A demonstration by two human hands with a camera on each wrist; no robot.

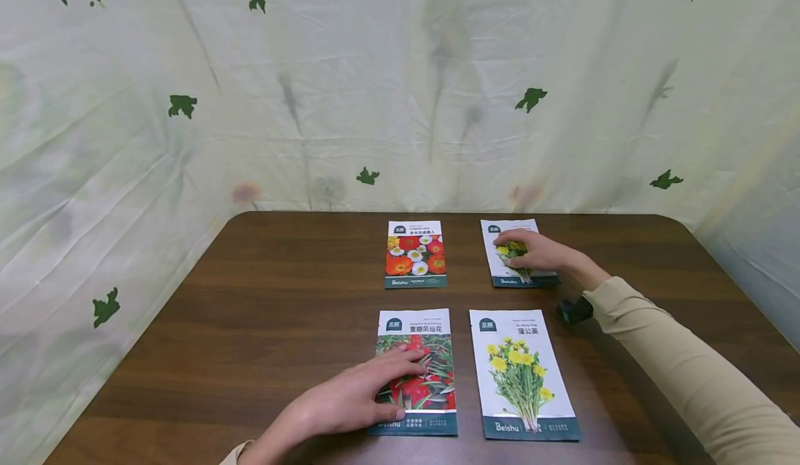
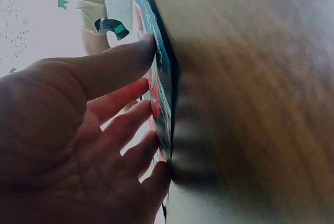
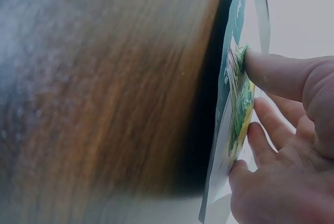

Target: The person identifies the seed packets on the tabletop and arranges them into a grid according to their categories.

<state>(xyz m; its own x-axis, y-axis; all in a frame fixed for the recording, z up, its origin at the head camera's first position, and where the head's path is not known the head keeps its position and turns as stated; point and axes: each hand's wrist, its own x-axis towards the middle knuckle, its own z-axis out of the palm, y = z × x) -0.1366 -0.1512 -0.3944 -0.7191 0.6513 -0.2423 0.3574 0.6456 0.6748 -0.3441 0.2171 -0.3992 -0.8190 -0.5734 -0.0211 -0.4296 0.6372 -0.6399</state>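
Observation:
My left hand rests on a seed packet with red flowers at the front left of the group. Its thumb and fingertips touch the printed face, fingers spread, as the left wrist view also shows. Farther back, my right hand lies on a seed packet with yellow dandelions, hiding part of the picture. In the right wrist view the thumb and fingertips touch that packet's face. A larger dandelion seed packet lies at the front right. The poppy seed packet at the back left is untouched.
All the packets lie flat on a dark brown wooden table with rounded far corners. Behind it hangs a pale curtain with green leaf shapes. A black band is on my right wrist.

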